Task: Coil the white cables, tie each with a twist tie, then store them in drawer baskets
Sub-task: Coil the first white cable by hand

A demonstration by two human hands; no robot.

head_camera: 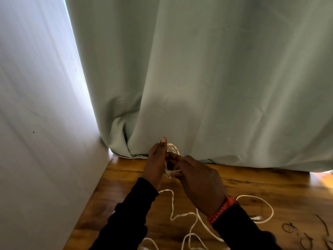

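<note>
My left hand (156,163) holds a small coil of white cable (172,149) upright above the wooden table (252,188), its thumb raised. My right hand (200,183) meets it from the right, and its fingers pinch the cable strands at the coil's lower part. The loose rest of the white cable (182,216) trails in loops over the table below my wrists. A second white cable loop (266,206) with a connector lies to the right. Several dark twist ties (304,235) lie at the lower right.
A pale green curtain (207,78) hangs right behind the table's far edge. A white wall (36,123) borders the table on the left. An orange braided band (222,209) circles my right wrist.
</note>
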